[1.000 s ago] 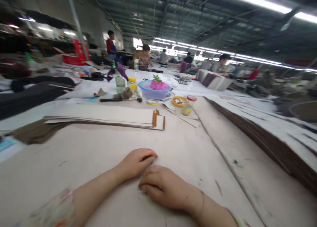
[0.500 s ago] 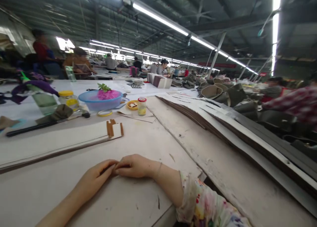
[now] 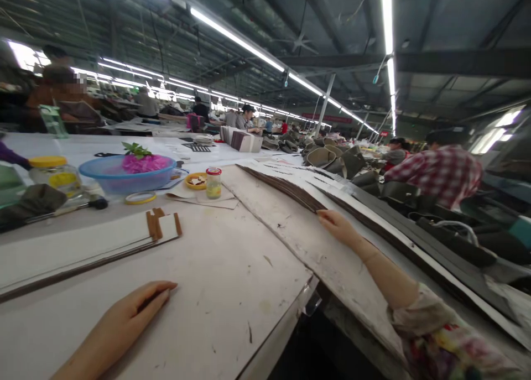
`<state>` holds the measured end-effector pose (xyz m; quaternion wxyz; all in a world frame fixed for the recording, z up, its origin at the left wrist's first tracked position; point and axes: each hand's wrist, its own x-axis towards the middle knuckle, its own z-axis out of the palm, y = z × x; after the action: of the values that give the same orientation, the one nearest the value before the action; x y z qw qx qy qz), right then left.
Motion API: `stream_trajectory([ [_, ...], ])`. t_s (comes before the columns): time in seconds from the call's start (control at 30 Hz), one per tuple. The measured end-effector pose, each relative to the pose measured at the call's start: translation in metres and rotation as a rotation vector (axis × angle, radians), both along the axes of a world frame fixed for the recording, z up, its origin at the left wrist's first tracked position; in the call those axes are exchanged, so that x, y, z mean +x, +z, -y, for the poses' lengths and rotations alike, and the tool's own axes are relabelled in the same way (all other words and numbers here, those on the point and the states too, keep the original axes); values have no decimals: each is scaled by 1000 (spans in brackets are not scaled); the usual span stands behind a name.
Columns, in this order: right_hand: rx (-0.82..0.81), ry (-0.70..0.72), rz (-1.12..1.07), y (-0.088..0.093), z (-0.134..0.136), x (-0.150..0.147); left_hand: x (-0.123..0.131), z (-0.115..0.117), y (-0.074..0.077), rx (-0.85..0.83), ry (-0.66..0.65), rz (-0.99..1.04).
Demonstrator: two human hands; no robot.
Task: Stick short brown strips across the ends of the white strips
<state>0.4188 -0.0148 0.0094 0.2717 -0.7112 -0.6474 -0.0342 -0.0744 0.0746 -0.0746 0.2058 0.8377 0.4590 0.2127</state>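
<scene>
My right hand (image 3: 339, 226) reaches to the near edge of a fanned stack of white-topped, brown-edged sheets (image 3: 286, 187) on the right-hand board. Its fingers are closed at that edge; what lies between them is too small to make out. My left hand (image 3: 124, 316) rests on the pale tabletop (image 3: 215, 313), thumb and index finger slightly apart, with nothing visible in it. Beyond it on the left lie long white strips (image 3: 83, 244) with brown ends.
A blue bowl (image 3: 124, 182) with pink material and leaves, a red-lidded jar (image 3: 213, 184), a yellow dish (image 3: 196, 181) and a yellow ring (image 3: 140, 198) stand further back. Dark pieces (image 3: 398, 193) are heaped at right, near a person in a checked shirt (image 3: 442, 167).
My right hand has left my left hand and moved right and forward to the sheet stack. My left hand stays on the table. The view has turned to the right.
</scene>
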Motion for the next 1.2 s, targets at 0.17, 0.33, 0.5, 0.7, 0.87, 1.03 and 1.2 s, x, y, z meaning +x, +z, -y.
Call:
stream_trajectory([
  [0.17, -50, -312, 42, 4, 28, 90, 1, 0, 0, 10, 11, -26],
  [0.33, -216, -379, 79, -5, 20, 125, -2, -2, -5, 30, 14, -13],
  [0.5, -274, -468, 123, 1, -3, 143, -6, -6, -9, 14, 23, 8],
  [0.7, -330, -404, 202, -1, -7, 124, -6, -4, -11, -7, 18, -17],
  [0.87, -356, -404, 312, -17, -14, 98, -4, -2, -7, -28, 12, -30],
  [1.03, -348, -553, 427, -31, -28, 86, -3, 1, -3, -28, 9, -31],
  [1.2, -334, -605, 517, -35, -32, 90, -3, 1, -3, -12, 1, 3],
])
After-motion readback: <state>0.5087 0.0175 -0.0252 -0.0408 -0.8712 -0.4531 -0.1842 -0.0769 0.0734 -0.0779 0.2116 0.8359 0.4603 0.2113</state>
